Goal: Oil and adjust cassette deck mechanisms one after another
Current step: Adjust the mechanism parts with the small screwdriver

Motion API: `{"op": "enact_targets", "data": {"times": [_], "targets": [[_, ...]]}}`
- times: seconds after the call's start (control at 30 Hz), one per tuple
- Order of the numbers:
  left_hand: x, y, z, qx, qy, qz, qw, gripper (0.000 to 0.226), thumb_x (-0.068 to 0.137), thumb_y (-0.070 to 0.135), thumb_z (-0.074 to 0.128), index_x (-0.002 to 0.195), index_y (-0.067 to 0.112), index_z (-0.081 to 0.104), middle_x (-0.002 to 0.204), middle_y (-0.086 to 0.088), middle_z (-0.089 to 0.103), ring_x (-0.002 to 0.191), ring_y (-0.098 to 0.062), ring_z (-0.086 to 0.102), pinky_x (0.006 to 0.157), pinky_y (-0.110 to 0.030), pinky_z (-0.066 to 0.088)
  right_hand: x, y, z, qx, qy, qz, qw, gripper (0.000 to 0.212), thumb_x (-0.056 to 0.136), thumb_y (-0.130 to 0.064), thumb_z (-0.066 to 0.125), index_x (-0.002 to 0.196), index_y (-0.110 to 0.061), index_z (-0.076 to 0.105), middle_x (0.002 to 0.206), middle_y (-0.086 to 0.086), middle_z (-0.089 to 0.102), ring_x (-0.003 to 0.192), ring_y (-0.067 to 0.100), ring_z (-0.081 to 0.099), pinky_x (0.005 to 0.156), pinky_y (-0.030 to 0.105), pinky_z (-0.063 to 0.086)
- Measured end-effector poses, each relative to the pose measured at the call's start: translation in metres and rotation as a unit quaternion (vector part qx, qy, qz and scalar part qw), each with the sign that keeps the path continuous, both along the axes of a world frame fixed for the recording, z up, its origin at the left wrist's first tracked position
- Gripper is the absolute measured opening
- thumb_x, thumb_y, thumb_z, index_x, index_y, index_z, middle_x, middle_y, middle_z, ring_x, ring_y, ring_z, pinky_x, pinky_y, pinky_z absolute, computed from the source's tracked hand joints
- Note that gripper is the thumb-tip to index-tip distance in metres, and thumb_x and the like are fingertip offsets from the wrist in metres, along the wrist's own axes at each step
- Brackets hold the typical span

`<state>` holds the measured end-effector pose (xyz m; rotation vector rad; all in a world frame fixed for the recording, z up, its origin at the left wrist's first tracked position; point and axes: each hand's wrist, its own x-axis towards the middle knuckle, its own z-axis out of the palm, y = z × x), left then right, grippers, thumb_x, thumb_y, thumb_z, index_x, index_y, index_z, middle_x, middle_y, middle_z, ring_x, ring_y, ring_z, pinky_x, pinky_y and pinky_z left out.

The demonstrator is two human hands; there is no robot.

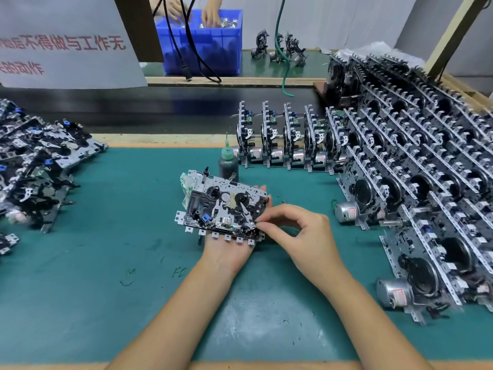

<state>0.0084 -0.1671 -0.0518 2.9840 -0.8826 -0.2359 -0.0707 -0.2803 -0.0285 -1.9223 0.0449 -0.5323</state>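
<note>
1. Biggest risk imo: the deck (222,206) only rests on the left hand (226,249), tilted toward the camera. Push too hard at the corner and it could tip or slide off the palm.
2. The right fingertips (260,226) are working a tiny lever at the deck's 4 o'clock corner. A slip there could bend it or knock a spring loose.
3. The oil bottle (228,164) stands just behind the deck at 12 o'clock, so a careless reach could knock it over.
4. Left hand: palm up under the deck, fingertips poking out at its 2 o'clock edge, cradling rather than clenched.
5. Right hand (301,233): comes in from 4 o'clock, thumb and forefinger pinching at the deck's corner, other fingers curled.
6. The deck sits mid-mat (106,263), with the row (282,140) at 1 o'clock and the pile (40,161) at 9.
</note>
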Motion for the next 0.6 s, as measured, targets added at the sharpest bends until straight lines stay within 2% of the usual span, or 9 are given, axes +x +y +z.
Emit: {"op": "enact_targets", "data": {"times": [0.23,0.33,0.4,0.43,0.47,0.53,0.6], "targets": [[-0.0011,0.0006,0.0044,0.037,0.075,0.019,0.996,0.047,0.106,0.031,0.015,0.152,0.021,0.011,0.16,-0.003,0.005,0.146,-0.019,0.003,0.116,-0.037,0.001,0.0006,-0.0022,0.0002,0.046,0.026,-0.01,0.999,0.021,0.085,-0.007,0.068,0.076,-0.027,0.066,0.078,-0.009,0.071,0.073,0.005,0.066,0.073,0.014,0.048],[-0.001,0.0007,0.0022,-0.023,-0.004,0.002,1.0,0.046,0.105,0.032,0.021,0.151,0.025,0.016,0.16,-0.002,0.007,0.146,-0.018,0.005,0.116,-0.037,0.006,0.0018,-0.0037,-0.0006,0.073,0.028,-0.015,0.997,0.02,0.089,-0.007,0.063,0.078,-0.023,0.068,0.076,-0.004,0.072,0.076,0.009,0.067,0.074,0.021,0.051],[-0.0036,0.0001,0.0002,-0.086,-0.041,-0.001,0.995,0.044,0.104,0.024,0.032,0.148,0.02,0.029,0.156,-0.009,0.02,0.145,-0.025,0.017,0.116,-0.045,0.016,0.0017,-0.0039,0.0,0.078,0.027,-0.008,0.997,0.021,0.089,-0.008,0.062,0.08,-0.026,0.07,0.078,-0.005,0.072,0.078,0.009,0.066,0.077,0.026,0.053],[-0.0042,0.0,0.002,-0.11,-0.05,-0.003,0.993,0.044,0.103,0.022,0.035,0.147,0.017,0.032,0.155,-0.011,0.023,0.144,-0.026,0.021,0.116,-0.046,0.018,0.0013,-0.0034,0.0008,0.071,0.025,0.002,0.997,0.022,0.088,-0.008,0.064,0.081,-0.027,0.07,0.08,-0.007,0.072,0.079,0.008,0.066,0.077,0.024,0.052],[-0.0039,0.0001,0.0029,-0.112,-0.056,-0.01,0.992,0.046,0.104,0.022,0.033,0.149,0.019,0.027,0.157,-0.009,0.019,0.145,-0.023,0.017,0.117,-0.041,0.012,0.0008,-0.0023,0.0015,0.056,0.022,0.015,0.998,0.023,0.085,-0.007,0.067,0.083,-0.029,0.071,0.083,-0.008,0.071,0.08,0.007,0.066,0.077,0.021,0.051],[-0.0009,0.0012,0.0042,-0.111,-0.06,-0.031,0.992,0.05,0.104,0.029,0.023,0.151,0.027,0.005,0.159,0.001,-0.001,0.146,-0.013,0.001,0.111,-0.024,-0.014,0.0003,0.0004,0.0014,0.016,0.017,0.031,0.999,0.026,0.08,-0.005,0.072,0.085,-0.03,0.07,0.086,-0.007,0.069,0.082,0.006,0.064,0.078,0.018,0.049],[0.0024,0.0005,0.0051,-0.115,-0.062,-0.041,0.991,0.051,0.104,0.033,0.02,0.145,0.032,-0.009,0.155,0.009,-0.013,0.146,-0.01,-0.007,0.102,-0.02,-0.024,0.0008,0.0019,0.0005,-0.012,0.009,0.023,1.0,0.024,0.078,-0.004,0.074,0.083,-0.027,0.071,0.085,-0.007,0.068,0.081,0.005,0.063,0.077,0.018,0.049]]}}
